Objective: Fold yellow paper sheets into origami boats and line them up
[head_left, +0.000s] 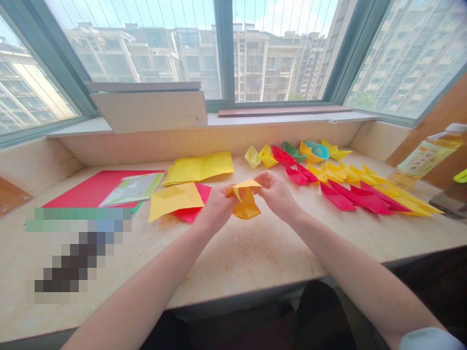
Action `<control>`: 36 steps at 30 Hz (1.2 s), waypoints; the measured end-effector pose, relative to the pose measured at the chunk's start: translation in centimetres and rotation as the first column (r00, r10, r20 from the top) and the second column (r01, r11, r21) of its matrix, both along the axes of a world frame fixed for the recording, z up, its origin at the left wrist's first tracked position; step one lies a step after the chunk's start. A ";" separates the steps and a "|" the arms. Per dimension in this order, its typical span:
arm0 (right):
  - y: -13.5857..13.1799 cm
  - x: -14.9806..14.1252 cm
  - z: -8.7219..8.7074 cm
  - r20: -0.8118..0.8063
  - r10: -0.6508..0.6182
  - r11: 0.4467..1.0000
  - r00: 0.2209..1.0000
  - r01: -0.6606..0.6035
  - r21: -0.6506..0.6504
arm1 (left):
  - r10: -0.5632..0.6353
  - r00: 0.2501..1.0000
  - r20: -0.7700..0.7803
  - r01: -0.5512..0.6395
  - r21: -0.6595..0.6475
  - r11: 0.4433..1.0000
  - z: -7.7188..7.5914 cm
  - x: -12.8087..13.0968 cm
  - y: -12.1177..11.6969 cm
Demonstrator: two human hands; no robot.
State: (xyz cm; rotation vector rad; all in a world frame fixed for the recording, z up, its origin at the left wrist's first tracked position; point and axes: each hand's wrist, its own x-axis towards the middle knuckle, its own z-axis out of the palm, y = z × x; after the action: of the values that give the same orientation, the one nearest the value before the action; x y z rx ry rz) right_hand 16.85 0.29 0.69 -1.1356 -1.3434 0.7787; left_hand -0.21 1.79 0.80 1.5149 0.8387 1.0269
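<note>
Between my two hands, above the middle of the counter, is a partly folded piece of orange-yellow paper (246, 208). My left hand (218, 206) pinches its left side, and my right hand (274, 190) grips its upper right corner. A flap stands up along the top while the lower part hangs in a rounded pocket. Just left of my left hand lie an orange-yellow sheet (175, 201) and a red sheet (186, 214) partly beneath it. Beyond my right hand, folded paper boats sit in rows, among them a red boat (301, 174) and a yellow boat (268, 155).
Yellow sheets (199, 167) lie behind my left hand. Further left are red paper (83, 187) and a clear packet (133, 188). A white box (149, 109) stands on the window ledge. At the right, a drink bottle (425, 155) stands behind more boats. The lower left is pixelated.
</note>
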 end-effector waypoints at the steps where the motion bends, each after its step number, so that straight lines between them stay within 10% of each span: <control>1: -0.1 0.0 0.1 -0.019 0.026 1.000 0.999 -0.026 0.004 | -0.013 1.000 0.024 0.013 -0.023 1.000 0.0 0.0 0.0; 20: 0.2 1.1 0.2 0.066 -0.026 1.000 0.997 0.026 0.005 | -0.178 0.962 0.209 0.196 -0.069 0.978 0.4 0.2 -0.1; 31: -0.1 0.5 -0.8 0.203 -0.107 0.992 0.973 0.089 0.094 | 0.157 0.984 -0.079 -0.151 0.084 0.985 -0.7 0.0 0.4; 36: 0.1 0.6 -0.3 -0.045 0.026 0.999 0.999 -0.027 -0.037 | 0.038 0.997 0.060 -0.041 0.048 0.998 -0.3 -0.1 0.6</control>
State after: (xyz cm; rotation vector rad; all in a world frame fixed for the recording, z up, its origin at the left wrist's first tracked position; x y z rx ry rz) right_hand 17.46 0.34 0.44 -1.1254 -1.3138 0.8469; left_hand -0.31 2.36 0.45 1.5066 0.8095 1.1234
